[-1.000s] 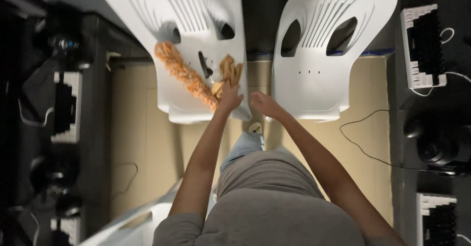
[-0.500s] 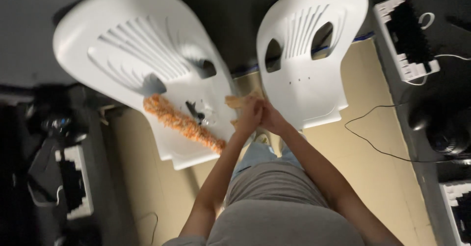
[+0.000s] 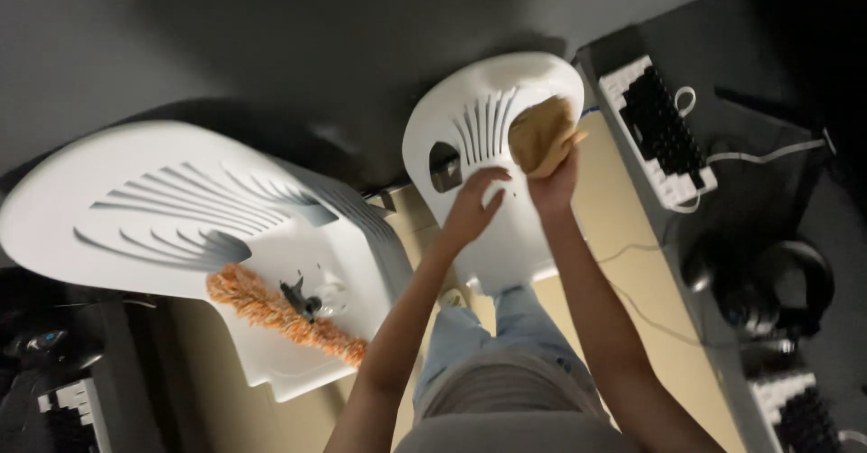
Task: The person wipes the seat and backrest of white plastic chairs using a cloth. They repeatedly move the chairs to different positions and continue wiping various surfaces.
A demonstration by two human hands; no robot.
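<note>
My right hand (image 3: 553, 182) presses a tan cloth (image 3: 540, 132) against the slotted backrest of the right white plastic chair (image 3: 470, 114). My left hand (image 3: 474, 205) rests with fingers spread on the same chair, just below the slots and beside a dark armhole. A second white plastic chair (image 3: 172, 209) stands to the left. On its seat lie an orange fluffy duster (image 3: 284, 313) and a small dark clip-like object (image 3: 302, 301).
A desk at the right carries a black-and-white keyboard (image 3: 664, 137), black headphones (image 3: 777, 286), cables and another keyboard (image 3: 799, 417) at the lower right. Dark equipment and a keyboard (image 3: 68, 412) sit at the lower left. The floor (image 3: 650, 308) is tan.
Both hands left the left chair's seat and moved to the right chair. The cloth went with my right hand up onto the backrest. The view swung left and upward.
</note>
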